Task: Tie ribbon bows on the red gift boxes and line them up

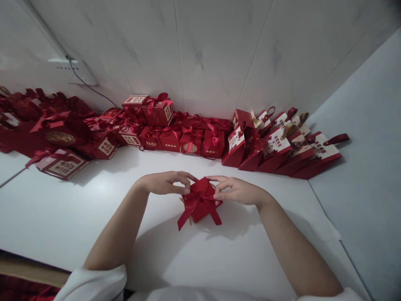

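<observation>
In the middle of the white table a small red gift box [204, 212] stands in front of me, with a red ribbon [200, 200] tied across its top. Two ribbon tails hang over the near side. A strip of gold trim shows at the box's left edge. My left hand [169, 182] is at the upper left of the box, thumb and fingertips closed on the ribbon's left part. From the other side my right hand [236, 191] pinches the ribbon's right part, one finger reaching along the box's back edge. The fingertips partly hide the bow.
Finished-looking red boxes with ribbons [171, 140] line the wall. Slanted red boxes with strap handles [275, 144] stand at the right. A larger cluster, including a tilted box [64, 163], sits at the left. A power strip [73, 71] and cable are on the wall.
</observation>
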`<state>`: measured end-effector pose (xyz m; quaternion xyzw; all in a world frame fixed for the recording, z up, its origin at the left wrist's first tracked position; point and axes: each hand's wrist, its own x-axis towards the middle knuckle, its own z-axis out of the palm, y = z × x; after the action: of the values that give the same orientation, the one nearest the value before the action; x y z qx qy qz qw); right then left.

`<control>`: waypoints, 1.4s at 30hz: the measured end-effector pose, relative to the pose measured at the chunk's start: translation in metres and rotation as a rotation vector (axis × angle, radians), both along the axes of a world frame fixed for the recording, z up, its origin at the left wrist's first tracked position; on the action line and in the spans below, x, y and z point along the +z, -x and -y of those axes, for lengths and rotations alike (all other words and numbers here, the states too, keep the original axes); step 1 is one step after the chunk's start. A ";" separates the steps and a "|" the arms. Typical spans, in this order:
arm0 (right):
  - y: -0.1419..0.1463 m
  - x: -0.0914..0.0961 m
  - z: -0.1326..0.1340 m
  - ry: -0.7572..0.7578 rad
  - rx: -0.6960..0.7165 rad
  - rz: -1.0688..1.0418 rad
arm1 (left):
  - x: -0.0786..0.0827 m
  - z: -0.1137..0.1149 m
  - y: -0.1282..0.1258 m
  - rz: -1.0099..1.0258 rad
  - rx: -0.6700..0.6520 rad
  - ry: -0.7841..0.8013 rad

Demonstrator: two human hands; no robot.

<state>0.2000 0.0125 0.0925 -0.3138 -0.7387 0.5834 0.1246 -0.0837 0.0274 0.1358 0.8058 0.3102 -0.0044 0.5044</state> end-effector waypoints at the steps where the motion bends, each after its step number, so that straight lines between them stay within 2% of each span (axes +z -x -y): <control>1: 0.000 0.001 0.000 -0.005 0.012 -0.002 | 0.000 0.000 0.000 0.003 -0.001 0.008; 12: 0.003 0.003 0.005 -0.152 -0.028 0.019 | -0.005 -0.003 -0.001 -0.027 0.014 0.005; 19: 0.002 0.009 0.006 -0.161 -0.024 0.034 | -0.001 0.002 -0.002 -0.144 0.036 -0.094; 22: 0.008 0.009 0.009 -0.212 -0.167 -0.004 | 0.002 0.004 -0.001 -0.157 0.050 -0.139; 25: 0.022 0.007 0.017 -0.351 -0.317 -0.072 | 0.004 0.004 0.000 -0.150 0.047 -0.127; 28: 0.039 0.001 0.027 -0.438 -0.284 -0.080 | 0.005 0.005 -0.001 -0.131 0.036 -0.102; 33: 0.054 -0.010 0.033 -0.398 -0.284 -0.081 | 0.005 0.005 -0.003 -0.105 0.009 -0.096; 38: 0.054 -0.016 0.031 -0.358 -0.296 -0.120 | 0.004 0.001 0.000 -0.087 -0.026 -0.085; 42: 0.054 -0.018 0.030 -0.347 -0.298 -0.140 | 0.000 -0.004 0.001 -0.009 -0.046 -0.017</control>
<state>0.1462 -0.0173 0.0749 -0.3520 -0.7629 0.4431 0.3127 -0.0851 0.0313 0.1354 0.8170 0.2938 -0.0168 0.4959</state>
